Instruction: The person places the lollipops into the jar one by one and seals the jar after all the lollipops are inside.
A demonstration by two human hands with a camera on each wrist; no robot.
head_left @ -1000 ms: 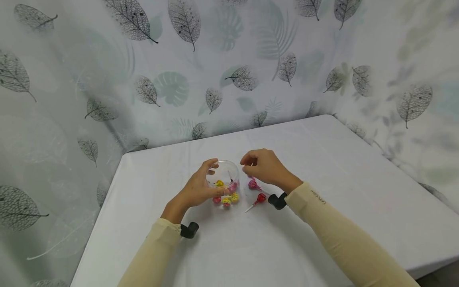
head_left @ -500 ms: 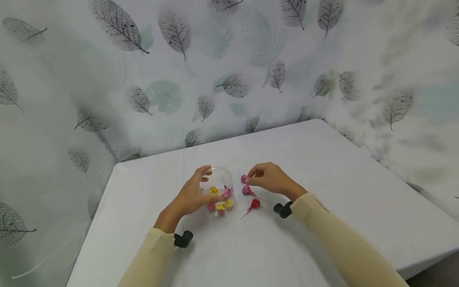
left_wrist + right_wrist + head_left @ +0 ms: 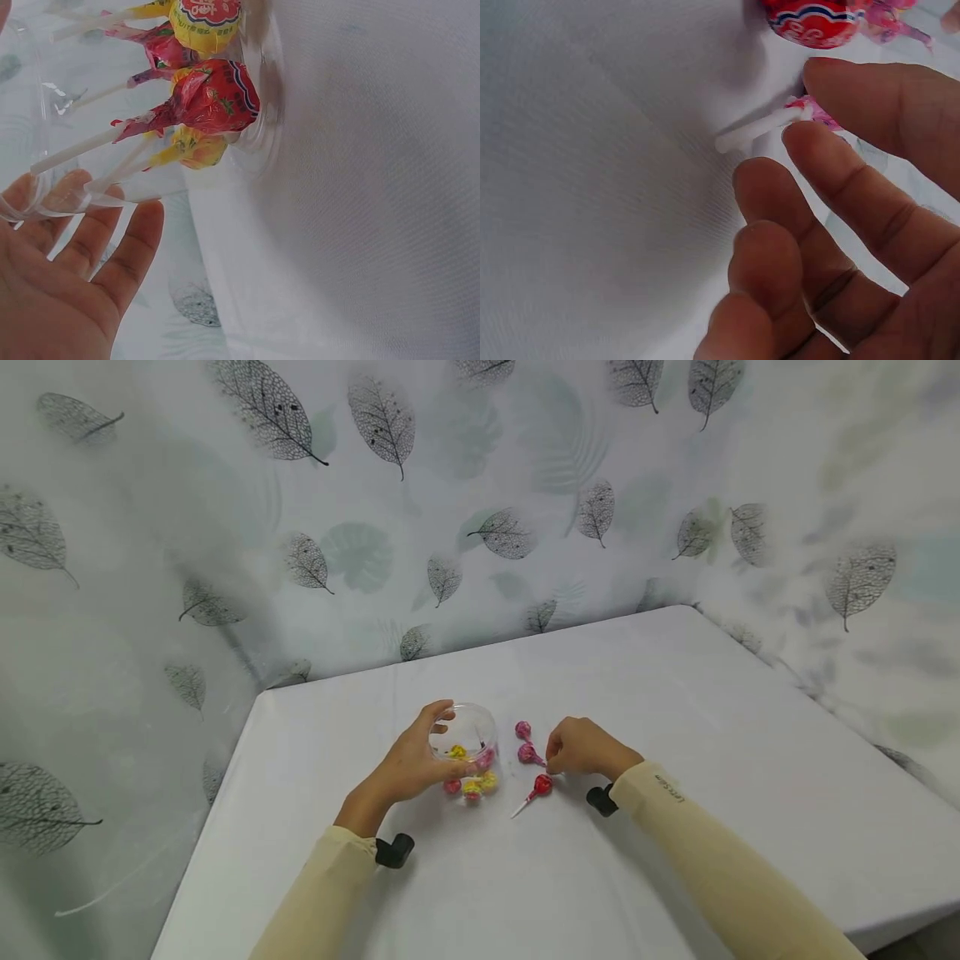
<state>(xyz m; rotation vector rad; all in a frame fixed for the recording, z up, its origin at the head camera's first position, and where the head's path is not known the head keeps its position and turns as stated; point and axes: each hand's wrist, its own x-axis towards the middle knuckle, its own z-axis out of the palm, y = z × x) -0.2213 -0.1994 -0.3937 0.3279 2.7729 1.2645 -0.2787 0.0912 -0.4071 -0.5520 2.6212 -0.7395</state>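
Toward the table's point(image 3: 660, 677) left edge, our left hand point(image 3: 416, 766) grips a jar point(image 3: 471, 733) already holding several lollipops point(image 3: 217, 97); three loose ones point(image 3: 528, 753) lie outside, our right hand's point(image 3: 588, 747) fingers parted around one stick point(image 3: 742, 136).

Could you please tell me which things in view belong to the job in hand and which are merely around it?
In the job, it seems:
left hand, holding the clear jar
lollipops inside
right hand, at the stick of the nearer pink lollipop
farther pink lollipop
red lollipop outside

Merely around it:
white table
leaf-print backdrop
black wrist devices
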